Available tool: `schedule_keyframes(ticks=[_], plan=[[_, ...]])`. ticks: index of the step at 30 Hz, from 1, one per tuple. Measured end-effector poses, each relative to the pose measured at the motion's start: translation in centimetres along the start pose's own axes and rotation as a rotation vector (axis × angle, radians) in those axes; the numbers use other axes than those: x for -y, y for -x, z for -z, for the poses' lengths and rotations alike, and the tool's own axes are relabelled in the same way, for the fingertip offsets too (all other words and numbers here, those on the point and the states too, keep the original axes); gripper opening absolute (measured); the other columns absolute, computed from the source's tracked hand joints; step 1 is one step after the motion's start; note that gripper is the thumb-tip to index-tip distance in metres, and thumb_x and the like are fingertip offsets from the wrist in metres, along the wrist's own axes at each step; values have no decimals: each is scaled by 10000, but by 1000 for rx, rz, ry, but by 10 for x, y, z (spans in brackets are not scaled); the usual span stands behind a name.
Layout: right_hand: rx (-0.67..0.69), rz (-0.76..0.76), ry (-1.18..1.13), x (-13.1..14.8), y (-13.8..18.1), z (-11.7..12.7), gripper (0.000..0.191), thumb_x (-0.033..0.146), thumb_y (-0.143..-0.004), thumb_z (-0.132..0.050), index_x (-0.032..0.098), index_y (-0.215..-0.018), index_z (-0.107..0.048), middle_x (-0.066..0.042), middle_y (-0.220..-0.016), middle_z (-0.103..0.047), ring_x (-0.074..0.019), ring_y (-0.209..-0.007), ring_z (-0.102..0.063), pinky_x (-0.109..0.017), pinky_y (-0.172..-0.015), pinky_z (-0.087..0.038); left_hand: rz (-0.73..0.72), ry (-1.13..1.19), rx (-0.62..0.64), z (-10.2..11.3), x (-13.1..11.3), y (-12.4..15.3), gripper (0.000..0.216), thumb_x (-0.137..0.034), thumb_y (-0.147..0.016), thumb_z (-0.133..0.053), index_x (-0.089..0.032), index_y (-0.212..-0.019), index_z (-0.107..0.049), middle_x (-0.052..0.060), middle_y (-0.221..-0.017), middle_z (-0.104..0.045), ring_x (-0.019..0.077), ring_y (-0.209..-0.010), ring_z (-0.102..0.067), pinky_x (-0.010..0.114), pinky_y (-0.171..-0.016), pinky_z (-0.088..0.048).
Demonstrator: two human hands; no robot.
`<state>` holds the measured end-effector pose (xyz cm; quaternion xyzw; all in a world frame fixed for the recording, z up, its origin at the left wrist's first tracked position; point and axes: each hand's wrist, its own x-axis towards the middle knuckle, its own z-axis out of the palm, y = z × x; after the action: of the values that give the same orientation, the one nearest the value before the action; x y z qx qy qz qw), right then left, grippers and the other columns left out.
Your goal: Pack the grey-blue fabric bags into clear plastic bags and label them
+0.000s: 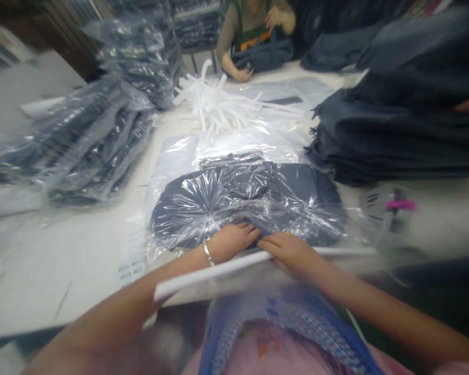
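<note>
A dark grey folded bag [305, 195] lies flat in a clear plastic bag [203, 200] on the table before me. My left hand [234, 242], with a silver bracelet at the wrist, rests on the plastic at the near edge, fingers stretched out. Close beside it my right hand [287, 250] lies on the same edge, its fingers extended and almost touching the left ones. A long white strip [214, 273] runs across the table's front edge, over my left forearm and by my right hand. What lies beneath my palms is hidden.
Plastic-wrapped dark goods [97, 135] are stacked at left. White strips [219, 107] lie in a heap behind the package. Dark fabric pieces [398, 135] form a tall pile at right, near a blurred object with a pink part [400, 204]. Across the table a person [254, 31] handles a dark bag.
</note>
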<state>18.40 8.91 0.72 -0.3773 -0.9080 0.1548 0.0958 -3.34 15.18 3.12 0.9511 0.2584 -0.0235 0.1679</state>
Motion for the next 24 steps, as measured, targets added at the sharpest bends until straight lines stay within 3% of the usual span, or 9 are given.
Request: schedule_keyframes(ticks=[3,7,13,15,19,24], plan=[[9,41,37,1,2,1,310,95,-870,-506,176,-1130,-654,-107,-985,-687,-227,-924,-611,-386,-851,-462,-53,-7,23,0,-1,2,399,-171,-896,-572,-183,-1292,-529,113,-1246,-635,223,-1123,-597,336,-920,-484],[28,85,8,3,2,-5,291,96,-876,-501,167,-1100,-672,-114,-1012,-693,-223,-970,-609,-380,-879,-450,-43,-116,59,-3,-1,-7,642,-220,-794,-716,-193,-1385,-466,145,-1387,-534,297,-1206,-530,391,-925,-484],[43,114,19,3,8,-11,267,115,-864,-507,144,-1064,-681,-116,-981,-714,-227,-931,-630,-372,-847,-463,-66,-101,44,-1,-3,-12,711,-191,-759,-708,-186,-1414,-431,157,-1368,-548,294,-1186,-548,369,-907,-492],[7,130,3,2,11,-8,272,113,-866,-492,153,-1056,-683,-105,-968,-722,-219,-913,-634,-370,-844,-458,-60,-36,51,10,-2,-8,638,-171,-791,-652,-187,-1395,-447,127,-1308,-610,250,-1113,-607,317,-864,-499],[-64,152,-10,2,14,-2,300,81,-871,-468,148,-1078,-675,-105,-970,-732,-202,-874,-644,-362,-822,-455,105,-46,21,37,8,-4,350,-198,-854,-558,-221,-1197,-625,64,-998,-739,205,-828,-682,285,-736,-491],[-28,145,10,3,13,-4,286,95,-873,-500,111,-1102,-671,-156,-999,-728,-225,-906,-657,-396,-833,-485,226,87,-117,47,34,-14,324,-232,-820,-596,-225,-1127,-701,48,-951,-759,200,-830,-688,278,-755,-487]])
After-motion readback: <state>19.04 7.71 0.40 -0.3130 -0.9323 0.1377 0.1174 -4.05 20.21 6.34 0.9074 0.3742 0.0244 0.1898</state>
